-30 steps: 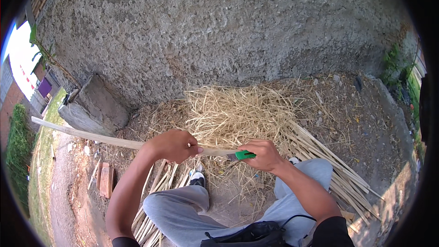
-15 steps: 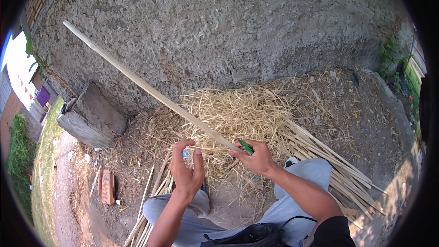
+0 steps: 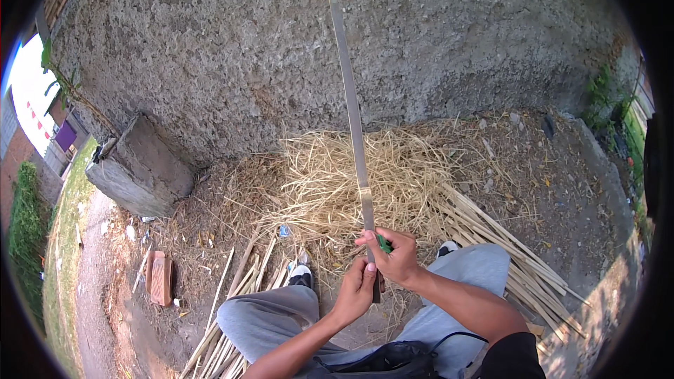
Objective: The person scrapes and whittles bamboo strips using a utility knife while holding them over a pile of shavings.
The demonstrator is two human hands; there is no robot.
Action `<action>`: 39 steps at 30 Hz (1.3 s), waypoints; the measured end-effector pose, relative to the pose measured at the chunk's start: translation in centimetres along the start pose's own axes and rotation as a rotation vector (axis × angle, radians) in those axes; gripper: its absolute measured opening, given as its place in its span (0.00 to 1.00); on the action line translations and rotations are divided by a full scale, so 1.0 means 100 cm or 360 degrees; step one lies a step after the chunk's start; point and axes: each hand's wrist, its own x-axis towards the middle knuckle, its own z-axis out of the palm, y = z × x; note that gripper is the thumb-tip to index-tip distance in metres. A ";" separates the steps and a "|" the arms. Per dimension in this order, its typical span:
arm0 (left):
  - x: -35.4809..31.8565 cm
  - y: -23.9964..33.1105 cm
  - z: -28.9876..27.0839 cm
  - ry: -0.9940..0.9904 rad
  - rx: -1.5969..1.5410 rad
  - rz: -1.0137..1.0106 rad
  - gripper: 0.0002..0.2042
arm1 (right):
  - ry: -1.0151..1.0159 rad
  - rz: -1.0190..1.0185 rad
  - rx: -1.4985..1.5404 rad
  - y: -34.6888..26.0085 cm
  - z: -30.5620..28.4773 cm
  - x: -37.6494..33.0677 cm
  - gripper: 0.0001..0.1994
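On bare dirt ground [image 3: 562, 189] below a rough grey wall [image 3: 232, 42]: right hand [image 3: 397, 256] and left hand [image 3: 357, 289] both clamped on the near end of a long bamboo strip [image 3: 349, 98], raised upright toward the wall; small green tool [image 3: 384, 243] pinched in the right. Behind: straw heap [image 3: 330, 175], bamboo slats [image 3: 505, 245] along the right, concrete block [image 3: 140, 165] and brick [image 3: 161, 277] at left.

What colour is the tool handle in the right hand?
Green handle, peeking from the right hand; head view.

bamboo strip [image 3: 349, 91] | long, thin, pale | upright | base by green-handled tool [image 3: 384, 243]
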 end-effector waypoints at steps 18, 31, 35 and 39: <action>-0.028 -0.004 -0.028 0.0305 -0.0669 -0.0383 0.18 | -0.0222 -0.0096 -0.0114 -0.002 -0.005 -0.002 0.13; -0.033 -0.016 -0.047 0.0357 0.0084 -0.0301 0.25 | -0.0347 -0.0219 -0.0797 -0.039 -0.001 0.007 0.15; -0.037 0.018 -0.042 0.0322 0.0564 -0.0192 0.20 | -0.0540 -0.0087 -0.1043 -0.036 -0.007 0.021 0.12; -0.038 0.015 -0.044 0.0286 0.0649 -0.0153 0.17 | -0.0609 0.0082 -0.1355 -0.042 -0.003 0.024 0.06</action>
